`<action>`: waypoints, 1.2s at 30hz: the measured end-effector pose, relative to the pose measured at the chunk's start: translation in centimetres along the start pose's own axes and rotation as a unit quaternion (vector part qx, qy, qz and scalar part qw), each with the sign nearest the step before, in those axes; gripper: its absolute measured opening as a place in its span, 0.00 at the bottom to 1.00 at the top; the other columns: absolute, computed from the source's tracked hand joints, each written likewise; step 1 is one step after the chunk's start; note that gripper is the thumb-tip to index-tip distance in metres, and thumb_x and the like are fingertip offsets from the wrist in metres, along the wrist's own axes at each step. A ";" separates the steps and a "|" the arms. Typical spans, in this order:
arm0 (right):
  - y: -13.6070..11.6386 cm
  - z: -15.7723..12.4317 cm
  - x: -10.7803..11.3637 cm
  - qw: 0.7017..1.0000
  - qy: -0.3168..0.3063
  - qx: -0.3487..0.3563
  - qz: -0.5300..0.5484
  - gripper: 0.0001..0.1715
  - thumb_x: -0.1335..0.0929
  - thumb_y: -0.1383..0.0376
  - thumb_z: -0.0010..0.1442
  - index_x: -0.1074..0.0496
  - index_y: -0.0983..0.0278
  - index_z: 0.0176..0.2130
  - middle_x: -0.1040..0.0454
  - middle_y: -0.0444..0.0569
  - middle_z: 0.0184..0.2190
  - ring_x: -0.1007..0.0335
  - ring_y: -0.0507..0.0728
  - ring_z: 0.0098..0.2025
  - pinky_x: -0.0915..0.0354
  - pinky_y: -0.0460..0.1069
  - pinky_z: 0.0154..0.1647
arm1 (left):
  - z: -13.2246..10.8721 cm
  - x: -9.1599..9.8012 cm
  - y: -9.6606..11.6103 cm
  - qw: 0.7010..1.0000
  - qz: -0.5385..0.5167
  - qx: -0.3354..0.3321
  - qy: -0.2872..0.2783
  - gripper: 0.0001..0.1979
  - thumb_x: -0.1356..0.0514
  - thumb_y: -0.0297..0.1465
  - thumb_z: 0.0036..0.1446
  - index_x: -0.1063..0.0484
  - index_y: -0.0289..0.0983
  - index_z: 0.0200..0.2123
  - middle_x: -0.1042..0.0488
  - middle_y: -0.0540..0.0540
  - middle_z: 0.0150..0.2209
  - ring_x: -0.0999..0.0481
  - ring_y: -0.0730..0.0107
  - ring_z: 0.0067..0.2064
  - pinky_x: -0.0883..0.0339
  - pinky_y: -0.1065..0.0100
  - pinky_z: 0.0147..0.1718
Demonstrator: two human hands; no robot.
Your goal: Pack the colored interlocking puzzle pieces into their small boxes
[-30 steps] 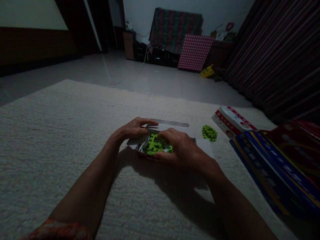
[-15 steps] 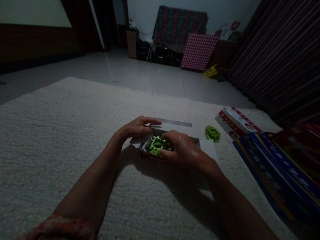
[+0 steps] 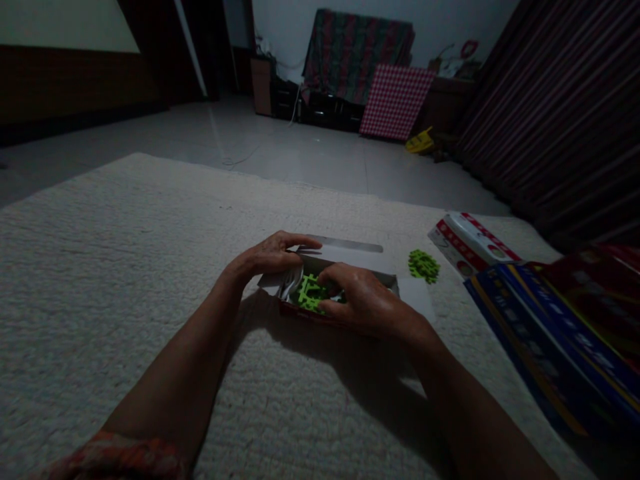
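A small open cardboard box (image 3: 300, 311) with a dark red front and a white inside stands on the cream mat, its flaps folded out. Several bright green toothed plastic track pieces (image 3: 307, 293) lie in it, and a white item (image 3: 292, 285) is tucked at its left end. My left hand (image 3: 273, 255) grips the box's far left corner, fingers over the back flap (image 3: 350, 249) and thumb on the inner side. Inside the box, the curled fingers and thumb of my right hand (image 3: 357, 293) close around a green track piece; the palm hides the box's right part.
A green toothed piece or pile (image 3: 423, 266) lies on the cream mat (image 3: 150, 267) right of the box. Farther right are a red-and-white box (image 3: 473, 243) and a stack of blue and dark red packages (image 3: 540, 333). Tiled floor (image 3: 320, 157) lies beyond the mat.
My right thumb and fingers have shifted slightly at the green pieces, which sit a little differently in the box. My left hand stays in place. The view has moved slightly.
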State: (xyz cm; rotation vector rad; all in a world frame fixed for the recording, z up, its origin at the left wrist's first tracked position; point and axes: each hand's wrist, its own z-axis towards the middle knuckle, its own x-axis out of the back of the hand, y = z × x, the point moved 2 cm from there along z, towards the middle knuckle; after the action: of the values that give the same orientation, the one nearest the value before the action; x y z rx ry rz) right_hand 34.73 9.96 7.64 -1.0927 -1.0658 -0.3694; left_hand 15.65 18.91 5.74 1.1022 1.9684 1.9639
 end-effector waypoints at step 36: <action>19.1 -4.3 7.6 0.894 0.091 -0.395 -0.191 0.20 0.29 0.66 0.53 0.26 0.65 0.48 0.23 0.57 0.46 0.27 0.60 0.47 0.35 0.50 0.43 | -0.2 0.1 0.1 0.999 0.030 0.031 0.025 0.31 0.42 0.29 0.41 0.24 0.37 0.53 0.23 0.42 0.50 0.27 0.66 0.35 0.37 0.69 0.29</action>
State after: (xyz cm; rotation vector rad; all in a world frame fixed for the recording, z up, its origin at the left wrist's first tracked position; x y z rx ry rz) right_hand 54.15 16.90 3.58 -1.5136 -0.9724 -1.2803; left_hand 15.54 18.81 5.85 1.1488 2.0576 1.9925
